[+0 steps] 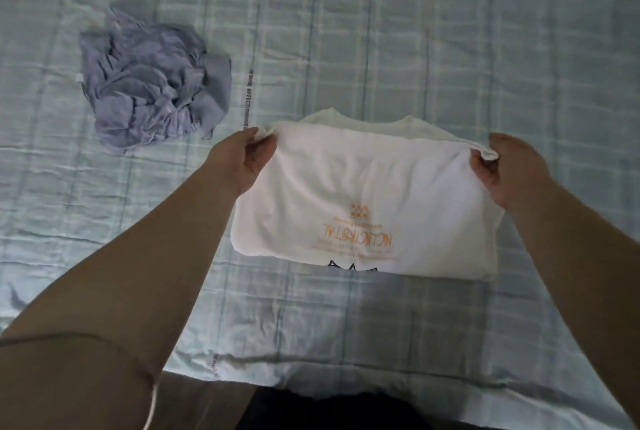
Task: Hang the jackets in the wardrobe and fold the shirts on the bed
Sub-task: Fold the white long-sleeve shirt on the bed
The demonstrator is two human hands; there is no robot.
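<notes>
A white shirt (363,194) with an orange print lies on the bed (450,48), folded over on itself, its neckline at the far side. My left hand (242,159) pinches the left corner of the folded-over edge. My right hand (509,169) pinches the right corner of the same edge. That edge is held slightly above the layer beneath. A crumpled blue-grey shirt (152,83) sits in a heap on the bed to the far left, apart from both hands.
The bed carries a pale green checked cover. Its near edge (311,384) runs along the bottom, with my dark clothing below it. No wardrobe or jacket is in view.
</notes>
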